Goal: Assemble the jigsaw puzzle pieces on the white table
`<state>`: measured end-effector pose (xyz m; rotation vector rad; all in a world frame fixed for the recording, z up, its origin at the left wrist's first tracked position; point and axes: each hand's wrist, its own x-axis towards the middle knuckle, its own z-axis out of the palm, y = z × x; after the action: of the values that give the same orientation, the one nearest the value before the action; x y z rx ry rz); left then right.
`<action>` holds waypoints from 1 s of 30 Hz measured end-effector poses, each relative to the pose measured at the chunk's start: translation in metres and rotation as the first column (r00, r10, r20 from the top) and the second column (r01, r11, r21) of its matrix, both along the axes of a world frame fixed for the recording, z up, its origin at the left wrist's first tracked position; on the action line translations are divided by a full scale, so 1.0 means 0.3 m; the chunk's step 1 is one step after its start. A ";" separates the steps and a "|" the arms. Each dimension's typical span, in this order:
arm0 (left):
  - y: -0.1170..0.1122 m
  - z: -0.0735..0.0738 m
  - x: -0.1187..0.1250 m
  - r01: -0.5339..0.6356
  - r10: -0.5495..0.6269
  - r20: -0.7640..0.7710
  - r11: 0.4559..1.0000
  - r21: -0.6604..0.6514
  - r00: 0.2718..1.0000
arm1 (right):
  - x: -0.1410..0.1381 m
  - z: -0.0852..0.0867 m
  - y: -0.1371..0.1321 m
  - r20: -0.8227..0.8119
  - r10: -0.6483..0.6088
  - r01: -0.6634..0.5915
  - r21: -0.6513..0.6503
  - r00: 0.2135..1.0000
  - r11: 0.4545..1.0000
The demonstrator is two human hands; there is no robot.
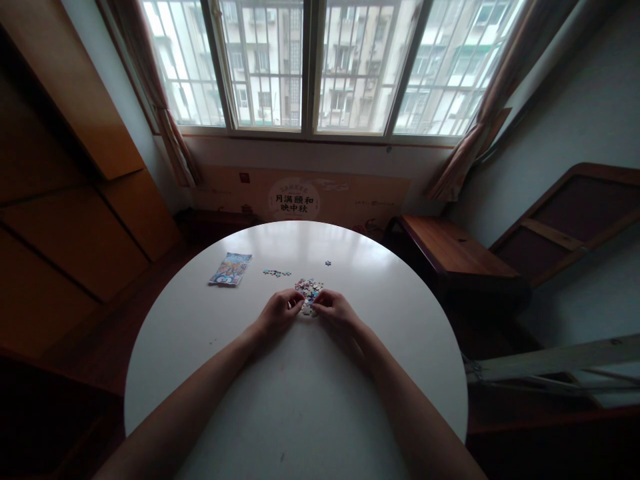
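1. From my end, the heap of jigsaw pieces (309, 289) lay between the fingertips of both hands and just beyond them; I made out no clear long axis.
2. Left hand (280, 310) met the heap's near-left edge, right hand (339, 311) its near-right; I could call neither nearer.
3. Both had fingers curled, thumbs toward fingertips; I could not tell whether either pinched a piece.
4. Beyond the left hand I noted a short row of jigsaw pieces (277, 273), long axis sideways; joined or merely touching, I couldn't say.
5. Farther out to that hand's left: a printed packet (231, 269), lying slantwise.
6. Beyond the right hand, one single jigsaw piece (328, 263), apart from the heap.
7. On the round white table (300, 400), I saw only the fingers themselves obstructing, hiding some near-side pieces.
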<state>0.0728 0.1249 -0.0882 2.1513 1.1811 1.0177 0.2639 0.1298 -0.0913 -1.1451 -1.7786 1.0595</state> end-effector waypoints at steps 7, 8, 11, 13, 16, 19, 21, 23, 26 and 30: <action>-0.001 0.004 0.002 0.004 -0.004 -0.002 1.000 -0.010 1.000 | 0.001 0.001 0.000 0.014 -0.010 0.010 0.007 1.000 1.000; -0.001 0.003 0.002 0.003 -0.003 -0.002 1.000 -0.008 1.000 | 0.001 0.000 0.001 0.014 -0.013 0.013 0.008 1.000 1.000; -0.001 0.002 0.001 0.007 -0.007 -0.002 1.000 -0.003 1.000 | 0.002 -0.003 0.002 0.004 -0.005 0.005 0.003 1.000 1.000; -0.002 0.003 0.000 0.009 -0.009 -0.003 1.000 -0.003 1.000 | 0.001 -0.002 0.001 -0.006 0.003 -0.003 0.000 1.000 1.000; -0.003 0.005 0.000 0.009 -0.009 -0.007 1.000 -0.005 1.000 | 0.000 0.003 -0.001 -0.009 0.007 -0.007 0.002 1.000 1.000; -0.003 0.006 0.000 0.008 -0.008 -0.013 1.000 -0.005 1.000 | 0.001 0.008 -0.004 0.000 0.007 -0.007 0.002 1.000 1.000; -0.002 0.005 -0.001 0.007 -0.007 -0.011 1.000 -0.002 1.000 | 0.002 0.009 -0.004 0.005 0.003 -0.003 0.005 1.000 1.000; -0.001 0.003 -0.001 0.008 -0.008 -0.004 1.000 0.000 1.000 | 0.002 0.006 -0.003 0.005 0.002 -0.002 0.009 1.000 1.000; 0.001 0.000 -0.001 0.010 -0.010 -0.001 1.000 0.004 1.000 | -0.003 0.000 -0.002 -0.008 0.008 -0.008 0.005 1.000 1.000; 0.000 0.000 0.001 -0.005 0.005 0.036 1.000 -0.007 0.999 | -0.002 0.011 -0.001 -0.042 -0.049 0.051 0.038 0.998 0.998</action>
<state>0.0732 0.1250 -0.0883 2.1167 1.1718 1.0486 0.2633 0.1294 -0.0879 -1.1308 -1.7226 1.0077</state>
